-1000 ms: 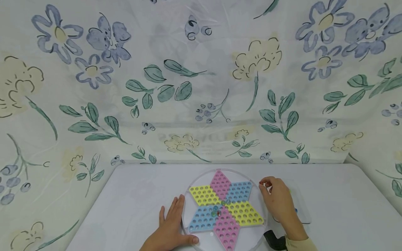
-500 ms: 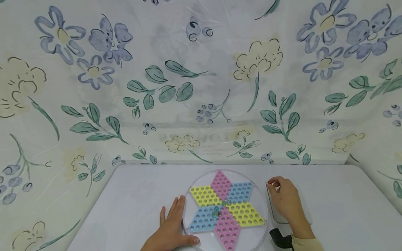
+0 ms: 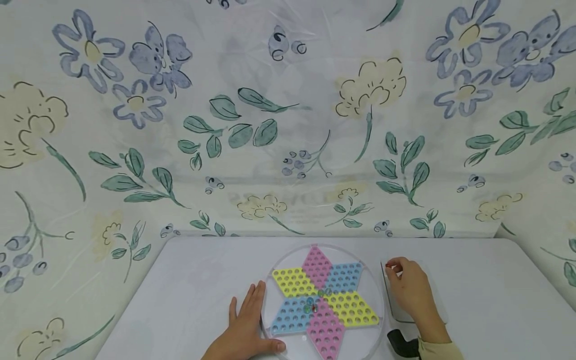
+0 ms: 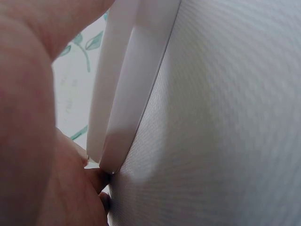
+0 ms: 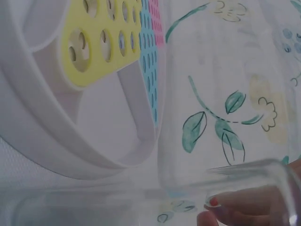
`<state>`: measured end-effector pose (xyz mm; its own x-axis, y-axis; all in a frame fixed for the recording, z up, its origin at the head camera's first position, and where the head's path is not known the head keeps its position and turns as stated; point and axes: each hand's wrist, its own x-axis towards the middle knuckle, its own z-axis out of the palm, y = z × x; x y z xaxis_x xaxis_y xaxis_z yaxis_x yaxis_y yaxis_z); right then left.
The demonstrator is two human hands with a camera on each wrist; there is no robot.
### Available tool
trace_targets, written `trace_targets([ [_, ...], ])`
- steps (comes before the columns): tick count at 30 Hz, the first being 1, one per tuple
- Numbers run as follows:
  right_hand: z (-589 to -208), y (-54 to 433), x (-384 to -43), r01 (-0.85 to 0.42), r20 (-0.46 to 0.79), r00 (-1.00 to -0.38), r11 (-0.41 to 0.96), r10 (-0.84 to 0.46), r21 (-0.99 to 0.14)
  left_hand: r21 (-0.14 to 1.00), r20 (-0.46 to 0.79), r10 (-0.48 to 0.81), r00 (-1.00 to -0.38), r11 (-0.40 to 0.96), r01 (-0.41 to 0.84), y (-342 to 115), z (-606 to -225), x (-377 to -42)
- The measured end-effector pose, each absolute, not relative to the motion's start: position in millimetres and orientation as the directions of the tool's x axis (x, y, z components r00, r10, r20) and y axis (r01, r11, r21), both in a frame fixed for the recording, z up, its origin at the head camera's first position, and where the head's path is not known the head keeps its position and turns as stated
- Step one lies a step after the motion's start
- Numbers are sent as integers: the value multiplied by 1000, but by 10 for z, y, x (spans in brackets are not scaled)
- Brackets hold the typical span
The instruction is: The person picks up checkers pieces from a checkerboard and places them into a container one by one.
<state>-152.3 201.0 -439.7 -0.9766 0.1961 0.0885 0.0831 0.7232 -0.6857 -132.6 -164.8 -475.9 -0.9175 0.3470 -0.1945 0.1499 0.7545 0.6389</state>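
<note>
My right hand (image 3: 411,287) pinches a small clear marble (image 3: 388,266) with red inside, between thumb and forefinger. It hovers by the left rim of a clear plastic box (image 3: 398,316); in the right wrist view the marble (image 5: 213,201) shows through the box wall (image 5: 94,207). My left hand (image 3: 243,327) rests against the left side of a round Chinese checkers board (image 3: 294,345), fingers straight, thumb by its lower rim. Several marbles (image 3: 310,302) sit in holes near the middle of the board. In the left wrist view the fingers touch the board's white side wall (image 4: 136,80).
The board's star has pink, yellow and blue points full of holes. A black curved piece (image 3: 402,344) sits at my right wrist. The white table (image 3: 193,270) ends at a flower-printed cloth (image 3: 297,215) behind. My right hand and forearm hide much of the box.
My right hand has moved slightly right with the pinched marble, from beside the board to the box's left edge, then stays almost still. My left hand stays against the board.
</note>
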Motion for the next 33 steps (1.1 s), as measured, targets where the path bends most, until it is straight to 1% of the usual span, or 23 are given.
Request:
trace_targets([
  [5,-4425,2013,-1528,77,97,-977,732,192,-677,646,-189,348,-918,749,151,-1653,-4779,-1325],
  [12,-4446,2004,-1536,106,63,-978,735,199,-670,636,-187,340,-922,757,150,-1654,-4781,-1312],
  [17,-4437,1986,-1539,115,64,-976,744,207,-659,637,-185,346,-920,755,156,-1657,-4785,-1316],
  [24,-4413,1940,-1532,100,80,-975,731,207,-675,638,-189,352,-917,753,157,-1659,-4779,-1321],
  [33,-4367,1845,-1522,105,71,-976,731,206,-674,643,-196,353,-915,751,153,-1661,-4780,-1331],
])
